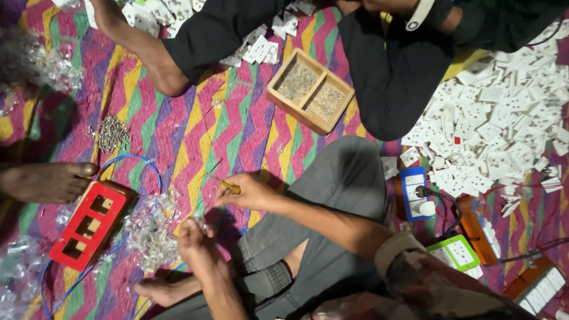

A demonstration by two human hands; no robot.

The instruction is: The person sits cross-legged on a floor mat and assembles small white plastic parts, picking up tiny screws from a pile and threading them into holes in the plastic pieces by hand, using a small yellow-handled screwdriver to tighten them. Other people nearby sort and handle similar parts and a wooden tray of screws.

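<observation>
Item one: my right hand, closed around a thin yellow-handled tool whose tip sticks out toward 9 o'clock. Item two: my left hand, at 7 o'clock from the right, fingers curled at the edge of a heap of clear plastic wrappers; I cannot tell whether it grips anything.

Item three: a red socket frame with three rectangular cut-outs, at 9 o'clock of the wrappers, ringed by a blue wire. Item four: a small pile of screws at 11 o'clock. Item five: a wooden two-compartment tray at 1 o'clock, both halves filled with small metal parts. Item six: a large heap of white socket plates at 2 o'clock. Item seven: a blue-framed socket board at 3 o'clock. All lie on a zigzag-striped mat. Another person's bare foot rests at 9 o'clock.
</observation>
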